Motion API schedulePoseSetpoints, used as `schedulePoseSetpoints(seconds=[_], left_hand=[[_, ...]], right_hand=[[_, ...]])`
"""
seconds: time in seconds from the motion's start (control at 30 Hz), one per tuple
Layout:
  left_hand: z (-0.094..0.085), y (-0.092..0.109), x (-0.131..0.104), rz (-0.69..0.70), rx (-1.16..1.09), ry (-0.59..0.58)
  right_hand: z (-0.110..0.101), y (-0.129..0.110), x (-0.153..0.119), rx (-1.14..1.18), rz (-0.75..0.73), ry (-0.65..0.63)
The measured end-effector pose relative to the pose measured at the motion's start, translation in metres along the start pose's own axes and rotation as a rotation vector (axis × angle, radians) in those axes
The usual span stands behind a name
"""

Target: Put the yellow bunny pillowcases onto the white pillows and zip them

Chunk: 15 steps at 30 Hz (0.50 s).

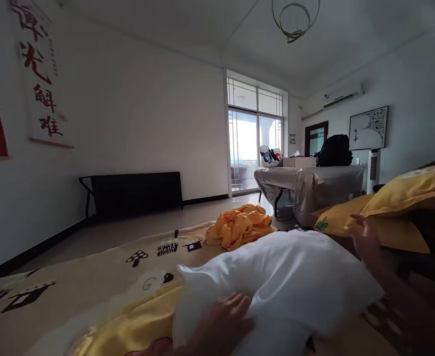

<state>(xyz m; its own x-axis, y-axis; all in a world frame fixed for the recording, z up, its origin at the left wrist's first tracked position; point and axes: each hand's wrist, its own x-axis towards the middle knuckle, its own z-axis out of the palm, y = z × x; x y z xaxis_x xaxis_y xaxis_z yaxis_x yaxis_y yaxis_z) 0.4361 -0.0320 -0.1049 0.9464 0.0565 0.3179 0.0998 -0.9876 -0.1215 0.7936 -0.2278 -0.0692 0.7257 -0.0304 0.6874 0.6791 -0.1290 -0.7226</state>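
A plump white pillow (295,282) lies on the patterned beige sheet (120,277). My left hand (226,319) rests on the pillow's near left side with its fingers bent into the white cloth; motion blurs it. My right hand (363,235) is raised beyond the pillow's right side, near a yellow cloth (388,225) with a green leaf print. Its fingers look partly spread, with nothing visible between them. Another yellow cloth (146,316) lies at the pillow's left, and a crumpled orange cloth (239,227) sits behind it.
A plastic-covered table (310,183) at the back right bears boxes and a black bag (336,151). A black folded frame (137,193) stands along the left wall. A white tower unit (373,170) stands right of the table.
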Motion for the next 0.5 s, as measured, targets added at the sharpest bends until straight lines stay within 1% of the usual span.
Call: schedulePoseSetpoints(seconds=[0.03, 0.07, 0.1, 0.17, 0.2, 0.27, 0.3, 0.33, 0.37, 0.43, 0.5], left_hand=[[0.001, 0.000, -0.007, -0.048, -0.097, -0.031], [-0.001, -0.001, -0.014, -0.086, -0.165, -0.037], [-0.003, -0.003, -0.021, -0.109, -0.197, -0.037], [-0.007, -0.007, -0.034, -0.151, -0.178, -0.020], [-0.007, -0.010, -0.039, -0.167, -0.149, -0.004], [-0.003, -0.017, -0.048, -0.186, -0.110, 0.005], [0.000, -0.020, -0.051, -0.192, -0.115, -0.022], [0.004, -0.023, -0.054, -0.197, -0.134, -0.074], [0.008, -0.026, -0.056, -0.203, -0.163, -0.144], [0.017, -0.029, -0.058, -0.229, -0.214, -0.252], [0.026, -0.028, -0.058, -0.277, -0.213, -0.262]], right_hand=[[0.015, -0.022, -0.004, 0.031, -0.068, -0.106], [0.033, -0.047, -0.011, 0.065, -0.154, -0.266], [0.054, -0.074, -0.020, 0.099, -0.246, -0.461], [0.102, -0.125, -0.042, 0.118, -0.462, -0.848], [0.129, -0.148, -0.055, 0.105, -0.591, -1.006], [0.182, -0.183, -0.083, 0.019, -0.776, -1.255], [0.207, -0.195, -0.098, -0.050, -0.813, -1.376], [0.231, -0.203, -0.113, -0.126, -0.810, -1.491], [0.251, -0.208, -0.129, -0.185, -0.790, -1.578], [0.282, -0.208, -0.160, -0.243, -0.746, -1.671], [0.297, -0.201, -0.187, -0.228, -0.725, -1.680]])
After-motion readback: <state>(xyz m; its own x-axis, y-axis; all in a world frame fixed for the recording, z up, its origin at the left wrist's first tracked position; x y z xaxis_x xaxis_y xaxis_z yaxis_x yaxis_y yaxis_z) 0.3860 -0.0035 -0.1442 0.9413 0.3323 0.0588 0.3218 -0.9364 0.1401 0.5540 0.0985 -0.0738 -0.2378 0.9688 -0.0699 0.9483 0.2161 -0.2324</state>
